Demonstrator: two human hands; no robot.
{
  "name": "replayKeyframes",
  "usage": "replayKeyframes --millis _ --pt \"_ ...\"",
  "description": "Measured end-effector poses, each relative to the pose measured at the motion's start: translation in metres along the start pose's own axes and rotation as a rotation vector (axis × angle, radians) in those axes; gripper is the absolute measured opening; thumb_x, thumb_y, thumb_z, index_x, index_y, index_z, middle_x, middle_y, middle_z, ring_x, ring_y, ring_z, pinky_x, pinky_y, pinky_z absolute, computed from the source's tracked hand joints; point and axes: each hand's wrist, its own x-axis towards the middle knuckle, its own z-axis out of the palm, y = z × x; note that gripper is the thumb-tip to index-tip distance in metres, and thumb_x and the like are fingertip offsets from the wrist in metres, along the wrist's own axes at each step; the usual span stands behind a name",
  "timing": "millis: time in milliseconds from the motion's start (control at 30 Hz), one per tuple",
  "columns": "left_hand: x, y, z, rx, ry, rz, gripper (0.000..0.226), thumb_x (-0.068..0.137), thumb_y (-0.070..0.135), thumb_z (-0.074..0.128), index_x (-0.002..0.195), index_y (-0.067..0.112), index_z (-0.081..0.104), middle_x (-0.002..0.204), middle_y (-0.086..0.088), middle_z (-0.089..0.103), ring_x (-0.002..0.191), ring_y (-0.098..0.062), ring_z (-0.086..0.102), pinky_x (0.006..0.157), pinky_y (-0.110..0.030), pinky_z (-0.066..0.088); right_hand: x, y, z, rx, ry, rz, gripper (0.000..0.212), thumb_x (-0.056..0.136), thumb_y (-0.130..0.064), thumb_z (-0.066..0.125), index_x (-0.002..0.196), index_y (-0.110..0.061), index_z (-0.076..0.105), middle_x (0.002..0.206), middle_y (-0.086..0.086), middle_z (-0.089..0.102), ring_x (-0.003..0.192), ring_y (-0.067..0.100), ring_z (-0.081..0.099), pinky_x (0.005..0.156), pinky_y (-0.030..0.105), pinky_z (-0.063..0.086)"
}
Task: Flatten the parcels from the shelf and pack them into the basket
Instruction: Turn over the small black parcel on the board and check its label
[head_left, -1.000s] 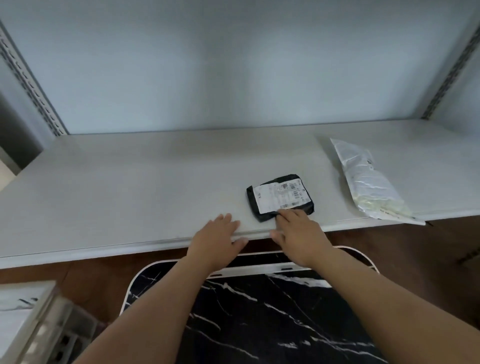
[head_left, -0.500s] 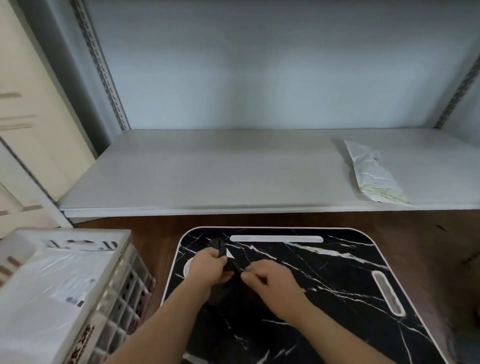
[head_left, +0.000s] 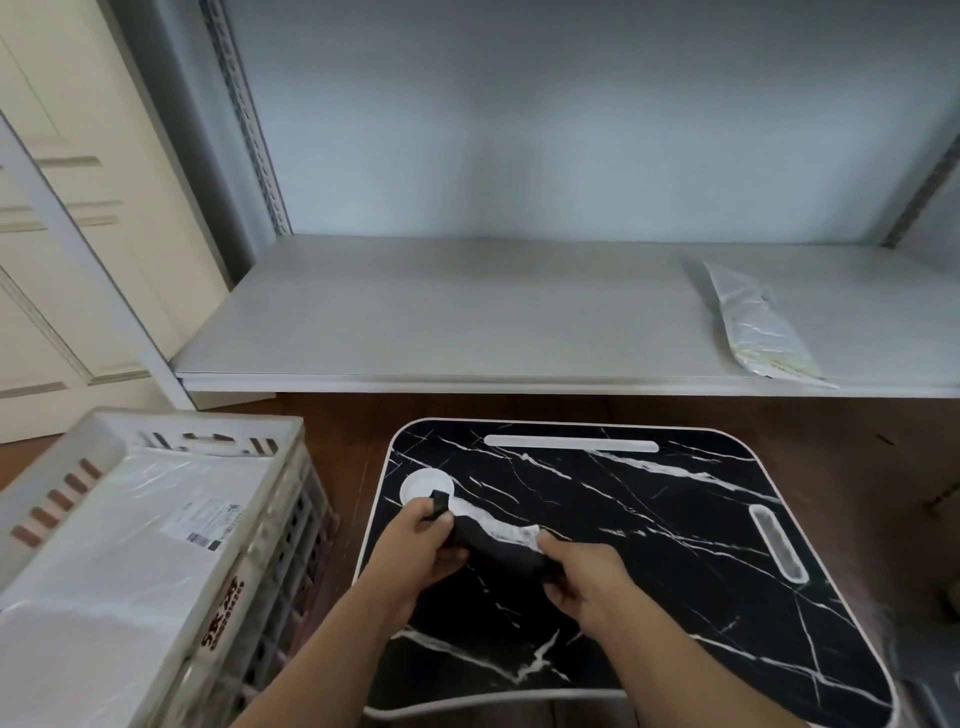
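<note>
Two bare forearms come up from the bottom edge of the view, each ending in a bare hand. The left hand (head_left: 415, 545) shows its back and knuckles; the right hand (head_left: 587, 577) shows its back and the line of its wrist. No sleeve covers either arm as far as the frame reaches. The wrists and the fingers that show carry nothing: no watch, band, ring or glove. The fingernails are too small and blurred to describe. Nothing more of the person is in view.
</note>
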Motion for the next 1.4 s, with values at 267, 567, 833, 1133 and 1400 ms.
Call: replayKeyframes --millis 267,567,833,1133,1400 --pt "0.006 -0.014 0.005 0.253 0.195 0.117 0.014 0.094 0.011 0.058 0.080 0.010 0.055 0.072 -0.004 0.062 0.068 -0.018 0.058 0.060 -0.027 0.051 0.000 -0.008 -0.004 -0.191 0.111 -0.436 0.014 0.094 -0.016 0.061 0.087 -0.005 0.065 0.078 0.001 0.066 0.072 0.015 0.060 0.068 0.027 0.050" --pt "0.019 -0.032 0.008 0.526 0.188 0.064 0.017 0.095 0.015 0.056 0.080 0.012 0.050 0.081 -0.006 0.058 0.074 -0.016 0.056 0.070 -0.030 0.054 0.031 0.007 -0.021 -0.449 0.192 -0.610 0.018 0.094 -0.017 0.061 0.077 -0.011 0.058 0.074 0.001 0.058 0.070 0.014 0.051 0.065 0.027 0.044" --pt "0.033 -0.066 0.015 1.110 0.264 0.225 0.046 0.099 0.036 0.043 0.140 0.016 0.039 0.138 -0.006 0.041 0.122 -0.024 0.049 0.098 -0.036 0.043 0.060 0.025 -0.038 -1.136 0.218 -0.767 0.049 0.100 -0.037 0.046 0.146 -0.023 0.038 0.151 0.002 0.033 0.136 0.016 0.035 0.108 0.030 0.036" --pt "0.063 -0.105 0.030 1.537 0.015 0.655 0.063 0.102 0.043 0.009 0.142 0.005 0.040 0.152 -0.013 0.036 0.143 -0.027 0.025 0.108 -0.049 0.024 0.092 0.066 -0.040 -1.647 0.095 -1.022 0.066 0.101 -0.056 0.017 0.144 -0.009 0.032 0.152 0.008 0.037 0.143 0.022 0.026 0.107 0.047 0.021" --pt "0.069 -0.124 0.024 1.548 -0.013 0.629 0.063 0.102 0.049 0.011 0.148 0.009 0.028 0.154 -0.011 0.033 0.143 -0.025 0.025 0.109 -0.050 0.022 0.104 0.071 -0.042 -1.687 0.128 -1.101 0.071 0.100 -0.060 0.020 0.148 -0.008 0.029 0.156 0.011 0.029 0.144 0.021 0.027 0.106 0.049 0.023"
